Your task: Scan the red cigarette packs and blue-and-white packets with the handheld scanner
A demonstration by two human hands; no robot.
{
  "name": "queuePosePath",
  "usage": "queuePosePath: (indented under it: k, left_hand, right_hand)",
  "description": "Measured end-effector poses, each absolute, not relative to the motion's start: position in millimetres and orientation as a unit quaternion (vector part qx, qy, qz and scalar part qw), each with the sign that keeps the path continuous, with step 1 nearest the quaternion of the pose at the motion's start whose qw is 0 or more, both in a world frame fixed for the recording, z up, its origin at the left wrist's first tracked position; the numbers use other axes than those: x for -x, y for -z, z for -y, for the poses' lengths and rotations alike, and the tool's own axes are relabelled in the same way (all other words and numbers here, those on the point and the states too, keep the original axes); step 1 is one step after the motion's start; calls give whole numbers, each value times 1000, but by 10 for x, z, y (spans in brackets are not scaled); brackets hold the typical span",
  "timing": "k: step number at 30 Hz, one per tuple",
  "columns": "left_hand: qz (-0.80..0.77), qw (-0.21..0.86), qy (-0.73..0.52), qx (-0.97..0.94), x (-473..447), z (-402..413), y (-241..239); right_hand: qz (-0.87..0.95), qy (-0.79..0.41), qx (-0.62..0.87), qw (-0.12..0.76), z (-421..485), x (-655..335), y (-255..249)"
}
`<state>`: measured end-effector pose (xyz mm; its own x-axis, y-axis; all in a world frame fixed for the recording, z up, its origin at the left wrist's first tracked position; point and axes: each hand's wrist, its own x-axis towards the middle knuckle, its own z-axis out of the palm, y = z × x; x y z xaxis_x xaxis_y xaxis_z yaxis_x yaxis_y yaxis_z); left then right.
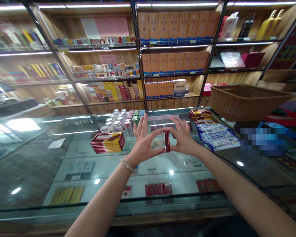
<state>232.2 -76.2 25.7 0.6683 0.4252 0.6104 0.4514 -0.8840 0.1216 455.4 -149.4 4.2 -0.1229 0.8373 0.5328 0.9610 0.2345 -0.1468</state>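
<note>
Over the glass counter (pixel 143 174), a small dark red packet (pixel 167 141) stands upright and edge-on between my two hands. Thumb and forefinger of my left hand (pixel 143 141) press on its left side, the other fingers raised. From the right side, thumb and forefinger of my right hand (pixel 184 137) hold it too, with the remaining fingers lifted. Its front is turned away, so the print cannot be read. Left of my left hand lies a neat stack of red-and-yellow packets (pixel 107 143). To the right of my right hand are blue-and-white packets (pixel 218 136).
Several small cans and bottles (pixel 117 123) stand behind the stack. At the back right are more red-and-yellow packets (pixel 200 115) and a wicker basket (pixel 246 103). A dark cable (pixel 236 168) crosses the right of the counter. Shelves with orange boxes (pixel 174 28) line the wall.
</note>
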Motion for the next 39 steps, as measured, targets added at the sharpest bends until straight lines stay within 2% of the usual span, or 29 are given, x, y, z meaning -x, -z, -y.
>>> queuePosePath:
  k: [10,21,28,39]
  left_hand:
    - [240,23,335,911,-2292,716,-259]
    - [276,20,326,904,-2166,566,-323]
    - [301,75,343,887,-2170,537,-313]
    - [301,149,329,882,-2141,547,-395]
  right_hand:
    - [743,134,593,281,1514,-4572,-62]
    - [724,238,594,257,1558,-4694,-174]
    - [710,290,585,265,1533,-4723,-164]
    - [712,292,585,255,1527,-4721,-136]
